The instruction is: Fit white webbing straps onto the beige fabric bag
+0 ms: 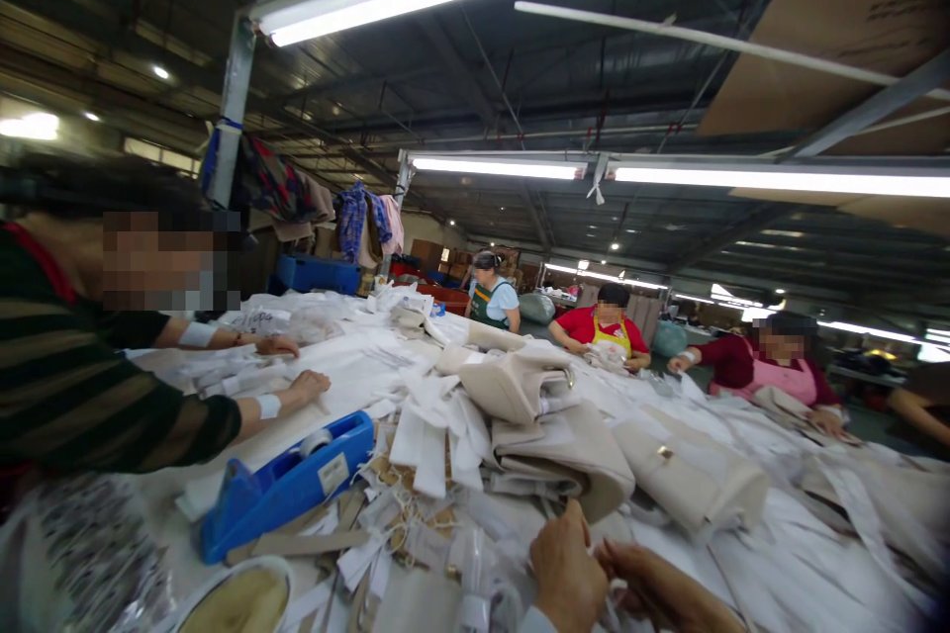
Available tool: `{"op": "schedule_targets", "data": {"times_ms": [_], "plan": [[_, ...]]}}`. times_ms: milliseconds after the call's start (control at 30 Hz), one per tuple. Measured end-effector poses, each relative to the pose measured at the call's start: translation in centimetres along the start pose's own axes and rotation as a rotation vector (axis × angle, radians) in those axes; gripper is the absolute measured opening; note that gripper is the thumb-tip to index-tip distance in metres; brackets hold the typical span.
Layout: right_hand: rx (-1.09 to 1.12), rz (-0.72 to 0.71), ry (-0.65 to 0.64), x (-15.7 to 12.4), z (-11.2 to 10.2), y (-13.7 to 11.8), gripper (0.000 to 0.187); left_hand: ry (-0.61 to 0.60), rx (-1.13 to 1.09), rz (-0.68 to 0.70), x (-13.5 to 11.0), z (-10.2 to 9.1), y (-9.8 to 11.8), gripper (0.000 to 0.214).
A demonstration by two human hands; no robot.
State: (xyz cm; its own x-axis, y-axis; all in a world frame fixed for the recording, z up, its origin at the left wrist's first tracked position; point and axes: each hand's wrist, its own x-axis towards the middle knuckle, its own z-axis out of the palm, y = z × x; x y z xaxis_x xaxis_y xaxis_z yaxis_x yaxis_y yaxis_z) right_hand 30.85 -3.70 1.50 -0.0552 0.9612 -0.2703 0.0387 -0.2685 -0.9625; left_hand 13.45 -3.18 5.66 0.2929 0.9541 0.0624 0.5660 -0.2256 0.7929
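Note:
My left hand and my right hand meet at the bottom edge of the head view, fingers curled together over white strips and clear wrapping. What they pinch is hidden. Just beyond them lie folded beige bags, one with a metal clasp. Loose white strips and paper tags are scattered to their left.
A blue tape dispenser sits at the left. A person in a striped top leans over the table with both hands down. Three more people work along the far right side. A bowl is at the bottom left.

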Motion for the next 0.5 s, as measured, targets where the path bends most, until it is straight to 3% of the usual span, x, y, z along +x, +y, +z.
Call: {"op": "schedule_targets", "data": {"times_ms": [167,367,500], "plan": [[0.250,-0.036,0.034,-1.2,-0.1,-0.6,0.039,0.013,-0.481,-0.003,0.9,0.1,-0.5,0.023],[0.339,-0.109,0.049,-1.6,0.0,0.0,0.049,-0.062,-0.773,-0.030,2.6,1.3,-1.4,0.024],[0.335,-0.161,0.086,-1.9,0.1,0.7,0.043,-0.026,-0.883,-0.055,2.7,1.2,-1.2,0.023]]}}
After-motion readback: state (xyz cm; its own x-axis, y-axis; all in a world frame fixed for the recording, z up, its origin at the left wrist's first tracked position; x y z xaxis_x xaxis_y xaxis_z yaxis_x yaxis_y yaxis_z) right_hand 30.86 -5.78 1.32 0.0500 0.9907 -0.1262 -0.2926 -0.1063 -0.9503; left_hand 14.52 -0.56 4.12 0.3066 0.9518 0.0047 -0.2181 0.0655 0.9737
